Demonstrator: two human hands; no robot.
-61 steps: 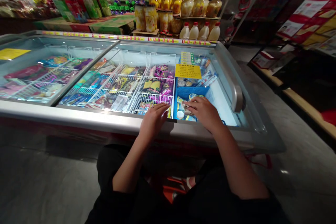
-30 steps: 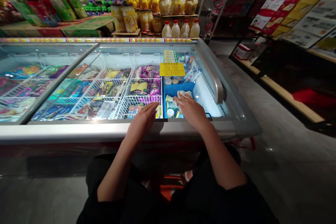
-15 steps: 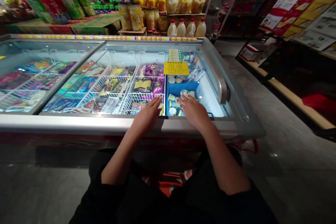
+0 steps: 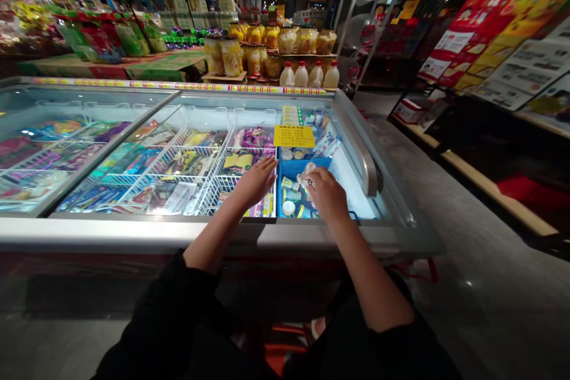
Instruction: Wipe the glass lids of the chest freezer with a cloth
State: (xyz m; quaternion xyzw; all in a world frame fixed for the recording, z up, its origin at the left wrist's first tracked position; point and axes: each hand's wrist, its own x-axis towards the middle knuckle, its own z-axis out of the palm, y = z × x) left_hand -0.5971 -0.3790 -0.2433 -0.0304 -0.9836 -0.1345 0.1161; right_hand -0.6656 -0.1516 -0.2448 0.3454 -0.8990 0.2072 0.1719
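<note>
A glass-topped chest freezer [image 4: 240,236] spans the view in front of me. My right hand [image 4: 328,191] is closed on a crumpled whitish cloth [image 4: 306,173], over the glass at the right end. To its left, my left hand [image 4: 256,180] lies flat with fingers stretched out and nothing in it, at the glass above the wire baskets [image 4: 218,180]. Under the cloth, small tubs [image 4: 288,209] show in a blue basket [image 4: 278,193]. A yellow paper sign [image 4: 294,136] sits on the glass just beyond my right hand.
Jars of yellow fruit [image 4: 231,56] and white bottles with red caps [image 4: 301,75] stand behind the freezer. A curved grey handle [image 4: 369,175] rises at the right of the lid. Farther right is a low shelf [image 4: 494,190] with stacked cartons [image 4: 454,50].
My left hand has moved farther up the glass. My right hand's fingers have bunched around the cloth, more of which now shows. The camera has tilted up.
</note>
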